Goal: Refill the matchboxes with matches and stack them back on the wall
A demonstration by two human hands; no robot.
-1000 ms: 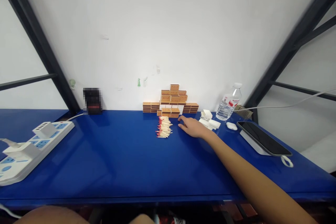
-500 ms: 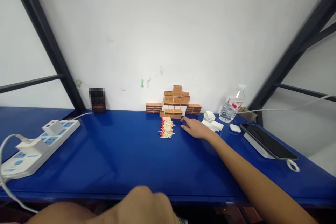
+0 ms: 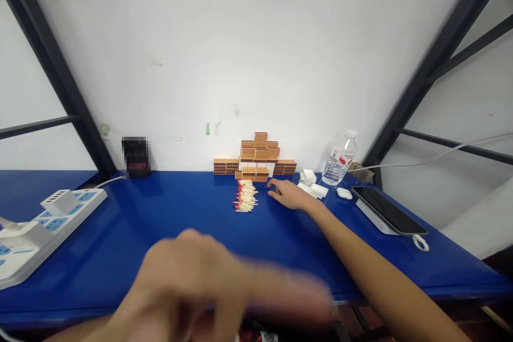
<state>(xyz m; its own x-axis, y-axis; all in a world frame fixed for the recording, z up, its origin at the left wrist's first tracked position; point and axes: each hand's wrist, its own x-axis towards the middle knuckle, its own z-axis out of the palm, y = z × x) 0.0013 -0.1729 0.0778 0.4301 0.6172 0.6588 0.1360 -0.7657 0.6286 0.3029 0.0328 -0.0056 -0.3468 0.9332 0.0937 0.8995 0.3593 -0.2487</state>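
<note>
My right hand [image 3: 287,193] rests on the blue table, fingers loosely bent and apart with nothing between them. Just left of it lies a pile of red-tipped matches [image 3: 245,196], not touched by the hand. Behind the matches, against the wall, matchboxes [image 3: 260,154] are stacked in a stepped shape with a single box on top. Close to the camera, my left hand [image 3: 196,272] is raised over the table's front edge and smeared by motion. One of its fingers stretches to the right; the others are blurred or hidden, so its grip cannot be made out.
Folded white pieces [image 3: 313,188] lie right of my right hand. Beyond them stand a water bottle [image 3: 340,160], a small white case [image 3: 344,193] and a phone [image 3: 388,210]. On the left are a power strip [image 3: 56,232] and a dark pixelated object [image 3: 136,157].
My left hand has risen into view from the bottom edge, a finger now stretched rightward. The view has shifted slightly, while my right hand stays beside the matches.
</note>
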